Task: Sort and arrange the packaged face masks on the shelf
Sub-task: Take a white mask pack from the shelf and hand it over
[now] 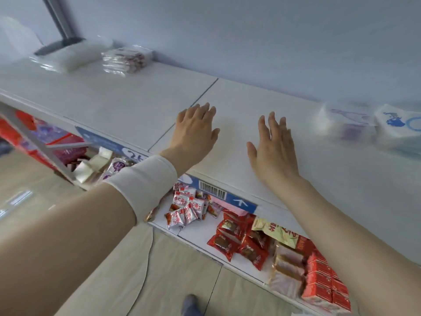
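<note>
My left hand (193,131) and my right hand (273,147) lie flat, fingers straight, over the bare middle of the white top shelf (127,103), holding nothing. Far to the left against the wall sits a stack of clear-wrapped masks with pink print (125,60), and beside it a stack of plain white packs (68,58). At the right edge lie blurred packs: one with purple print (348,124) and one with blue print (401,126). Both hands are well apart from every stack.
A dark metal post (59,23) stands at the back left on a flat base. Below the top shelf, lower shelves hold red snack packets (241,242), red boxes (323,283) and small silver-red sachets (186,208). A blue price strip (239,201) runs along the shelf edge. A shoe (191,304) shows on the floor.
</note>
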Motion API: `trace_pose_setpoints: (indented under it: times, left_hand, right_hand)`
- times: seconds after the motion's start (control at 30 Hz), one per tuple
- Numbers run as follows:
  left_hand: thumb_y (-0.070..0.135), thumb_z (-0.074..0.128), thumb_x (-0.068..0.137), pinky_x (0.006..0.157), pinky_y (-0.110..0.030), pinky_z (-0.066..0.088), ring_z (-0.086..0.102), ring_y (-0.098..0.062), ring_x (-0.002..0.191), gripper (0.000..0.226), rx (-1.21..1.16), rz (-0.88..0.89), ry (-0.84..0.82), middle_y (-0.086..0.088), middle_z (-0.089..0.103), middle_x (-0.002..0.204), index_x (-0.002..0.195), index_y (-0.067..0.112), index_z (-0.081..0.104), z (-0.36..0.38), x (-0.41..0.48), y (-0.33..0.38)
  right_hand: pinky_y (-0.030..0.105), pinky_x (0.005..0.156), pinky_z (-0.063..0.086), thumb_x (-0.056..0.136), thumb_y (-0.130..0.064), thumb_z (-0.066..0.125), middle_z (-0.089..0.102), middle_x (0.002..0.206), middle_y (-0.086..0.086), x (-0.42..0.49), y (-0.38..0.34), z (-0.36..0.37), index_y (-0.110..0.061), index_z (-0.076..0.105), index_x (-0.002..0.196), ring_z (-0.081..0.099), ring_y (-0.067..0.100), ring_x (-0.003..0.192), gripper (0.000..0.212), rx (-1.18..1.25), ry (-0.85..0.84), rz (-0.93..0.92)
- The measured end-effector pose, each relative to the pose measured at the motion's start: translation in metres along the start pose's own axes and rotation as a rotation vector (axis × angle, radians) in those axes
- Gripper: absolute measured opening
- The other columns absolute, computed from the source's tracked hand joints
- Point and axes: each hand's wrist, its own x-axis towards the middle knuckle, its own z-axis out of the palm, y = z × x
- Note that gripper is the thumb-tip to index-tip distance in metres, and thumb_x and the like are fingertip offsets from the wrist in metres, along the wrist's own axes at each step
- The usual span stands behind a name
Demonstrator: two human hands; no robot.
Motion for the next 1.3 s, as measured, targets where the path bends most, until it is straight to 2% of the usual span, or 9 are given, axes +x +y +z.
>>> trace_pose_setpoints:
  times: [0.2, 0.4, 0.6, 0.7, 0.8, 1.03, 1.2, 1.3]
  left_hand:
    - [0.034, 0.038, 0.100, 0.116, -0.038, 0.009, 0.014, -0.024, 0.145, 0.055, 0.032, -0.187, 0.038, -0.004, 0.020, 0.157, 0.148, 0.014, 0.021, -0.032, -0.070, -0.106]
    - [0.035, 0.040, 0.099, 0.116, -0.039, 0.011, 0.017, -0.024, 0.144, 0.057, 0.068, -0.375, 0.085, -0.005, 0.022, 0.156, 0.148, 0.013, 0.022, -0.060, -0.150, -0.236]
    - [0.033, 0.042, 0.098, 0.115, -0.039, 0.013, 0.019, -0.024, 0.143, 0.056, 0.109, -0.521, 0.074, -0.006, 0.025, 0.154, 0.147, 0.014, 0.025, -0.074, -0.232, -0.365]
    - [0.031, 0.045, 0.096, 0.114, -0.039, 0.014, 0.021, -0.025, 0.142, 0.055, 0.083, -0.586, 0.088, -0.006, 0.030, 0.152, 0.146, 0.013, 0.028, -0.075, -0.260, -0.414]
    - [0.032, 0.043, 0.097, 0.116, -0.041, 0.012, 0.016, -0.026, 0.144, 0.057, 0.026, -0.656, 0.061, -0.008, 0.025, 0.154, 0.147, 0.012, 0.026, -0.067, -0.276, -0.453]
    - [0.035, 0.041, 0.097, 0.116, -0.038, 0.007, 0.012, -0.023, 0.145, 0.059, -0.010, -0.699, 0.025, -0.007, 0.019, 0.157, 0.148, 0.012, 0.022, -0.048, -0.261, -0.537]
    - [0.033, 0.043, 0.097, 0.115, -0.037, 0.011, 0.016, -0.024, 0.144, 0.056, -0.033, -0.673, 0.111, -0.007, 0.022, 0.156, 0.147, 0.013, 0.026, -0.058, -0.193, -0.600]
    - [0.035, 0.042, 0.098, 0.115, -0.036, 0.011, 0.016, -0.023, 0.145, 0.056, -0.036, -0.598, 0.123, -0.005, 0.022, 0.156, 0.147, 0.014, 0.027, -0.064, -0.143, -0.620]
  right_hand:
    - [0.042, 0.117, -0.001, 0.100, -0.036, 0.028, -0.006, 0.157, 0.014, 0.003, -0.116, 0.017, -0.011, 0.001, 0.150, -0.007, 0.032, 0.144, 0.061, -0.013, -0.019, -0.229]
    - [0.043, 0.117, 0.000, 0.100, -0.035, 0.029, -0.001, 0.157, 0.015, -0.001, -0.272, 0.046, -0.010, 0.006, 0.149, -0.005, 0.032, 0.144, 0.060, 0.019, -0.020, -0.453]
    - [0.044, 0.116, 0.001, 0.099, -0.034, 0.030, 0.002, 0.157, 0.017, -0.021, -0.421, 0.089, -0.009, 0.009, 0.149, -0.004, 0.033, 0.144, 0.060, 0.042, -0.056, -0.630]
    - [0.043, 0.116, 0.000, 0.098, -0.032, 0.032, 0.004, 0.157, 0.017, -0.028, -0.477, 0.109, -0.009, 0.011, 0.149, -0.003, 0.033, 0.144, 0.059, 0.035, -0.094, -0.694]
    - [0.044, 0.116, 0.002, 0.098, -0.032, 0.034, 0.005, 0.156, 0.017, -0.029, -0.523, 0.130, -0.008, 0.011, 0.149, -0.002, 0.033, 0.144, 0.061, 0.022, -0.125, -0.753]
    - [0.045, 0.118, 0.000, 0.098, -0.033, 0.036, 0.004, 0.157, 0.017, 0.010, -0.607, 0.170, -0.009, 0.011, 0.149, -0.004, 0.033, 0.144, 0.062, 0.035, -0.156, -0.803]
    - [0.043, 0.117, 0.000, 0.098, -0.031, 0.037, 0.006, 0.156, 0.017, 0.079, -0.638, 0.169, -0.008, 0.012, 0.149, -0.002, 0.033, 0.145, 0.062, 0.113, -0.050, -0.762]
    - [0.044, 0.118, 0.001, 0.098, -0.029, 0.038, 0.007, 0.156, 0.017, 0.126, -0.641, 0.161, -0.008, 0.014, 0.149, -0.001, 0.033, 0.145, 0.060, 0.126, 0.004, -0.703]
